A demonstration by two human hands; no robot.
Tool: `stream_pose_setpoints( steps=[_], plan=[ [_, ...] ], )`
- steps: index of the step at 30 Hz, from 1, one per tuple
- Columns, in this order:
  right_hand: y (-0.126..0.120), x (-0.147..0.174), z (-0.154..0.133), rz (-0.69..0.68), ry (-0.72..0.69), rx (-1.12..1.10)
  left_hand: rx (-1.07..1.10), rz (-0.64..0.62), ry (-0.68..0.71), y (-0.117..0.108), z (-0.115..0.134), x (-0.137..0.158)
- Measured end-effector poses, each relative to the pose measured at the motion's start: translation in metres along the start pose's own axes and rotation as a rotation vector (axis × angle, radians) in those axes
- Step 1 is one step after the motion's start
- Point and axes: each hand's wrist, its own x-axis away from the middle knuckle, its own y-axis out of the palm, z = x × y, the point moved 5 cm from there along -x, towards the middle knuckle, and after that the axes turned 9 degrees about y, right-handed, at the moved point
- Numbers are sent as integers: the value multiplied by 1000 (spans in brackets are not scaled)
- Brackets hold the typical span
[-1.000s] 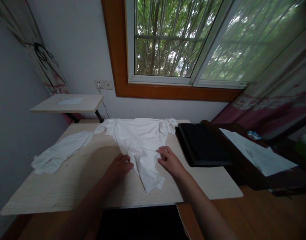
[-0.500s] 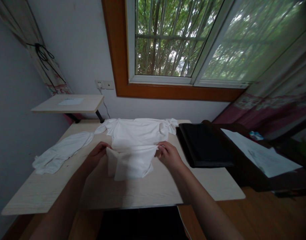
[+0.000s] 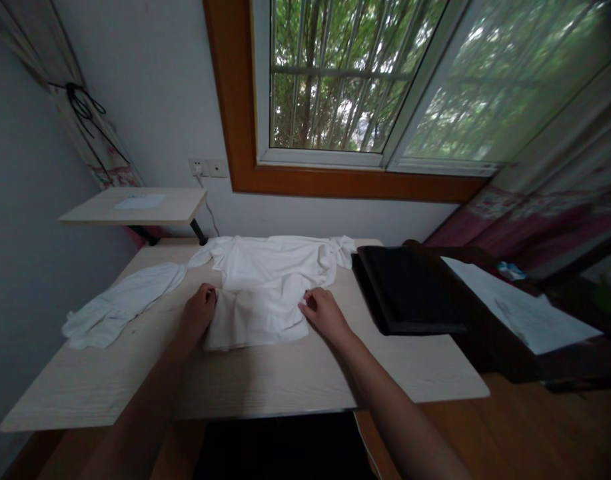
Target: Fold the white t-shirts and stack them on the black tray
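Homelike room: curtain (image 3: 50, 53) (tied back), barred window (image 3: 352, 80), desk (image 3: 285, 383), wooden floor (image 3: 550, 427).

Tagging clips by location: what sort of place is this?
Probably a room in a home: a tied-back curtain, a barred window, and a light wood-topped desk with a white garment on it.

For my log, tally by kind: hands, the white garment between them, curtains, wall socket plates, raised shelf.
Hands: 2 (left hand, right hand)
White garment: 1
Curtains: 2 (left curtain, right curtain)
Socket plates: 2 (left plate, right plate)
Raised shelf: 1
Total: 8
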Motion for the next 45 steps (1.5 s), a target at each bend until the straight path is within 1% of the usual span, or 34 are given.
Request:
stream_pose_setpoints(
  steps=[2,4,7,10,11,13,16,20,22,24,25,27,29,30,31,32,34,35,36,37,39,40,42,43,45],
  plan=[
    [2,2,0,-29,62,47,-17,-9,-10,-2,7,4],
    [5,5,-3,-40,105,14,8,-23,-7,-3,14,9],
    [11,8,-7,-86,134,-121,36,-64,42,0,22,16],
    [11,12,-6,-127,166,-292,41,-84,141,3,23,23],
    [8,14,-4,-128,182,-338,55,-88,158,3,22,25],
    [-3,18,2,-111,218,-404,99,-98,148,3,16,28],
    [-26,27,14,-82,274,-493,192,-139,132,-1,10,33],
    [-59,42,18,-116,338,-599,323,-296,224,-7,22,45],
    [-76,49,13,-140,348,-598,385,-352,257,-13,32,53],
    [-89,56,4,-204,339,-581,444,-395,278,-22,40,60],
    [-94,59,0,-263,337,-578,472,-426,279,-26,43,63],
    [-97,67,-8,-450,350,-592,532,-504,260,-36,46,70],
    [-96,73,-11,-637,378,-619,593,-611,215,-44,46,77],
    [-96,74,-11,-683,387,-628,625,-677,187,-47,45,81],
    [-96,73,-9,-681,391,-634,654,-746,158,-49,44,85],
    [-96,69,-5,-634,390,-635,680,-812,126,-50,43,89],
    [-96,59,7,-457,385,-592,708,-905,51,-48,38,94],
    [-95,54,14,-357,378,-537,704,-907,18,-46,34,94],
    [-94,49,20,-265,368,-456,685,-875,-2,-44,29,91],
    [-91,46,26,-186,353,-357,651,-807,-5,-41,23,86],
    [-85,40,35,-74,316,-154,540,-599,32,-37,12,72],
    [-81,39,39,-40,303,-75,470,-488,58,-35,7,65],
    [-72,38,45,12,301,15,345,-334,94,-28,2,56],
    [-68,38,47,28,304,25,306,-293,105,-24,2,53],
    [-58,38,47,21,294,-16,274,-249,130,-14,8,50]
  ],
)
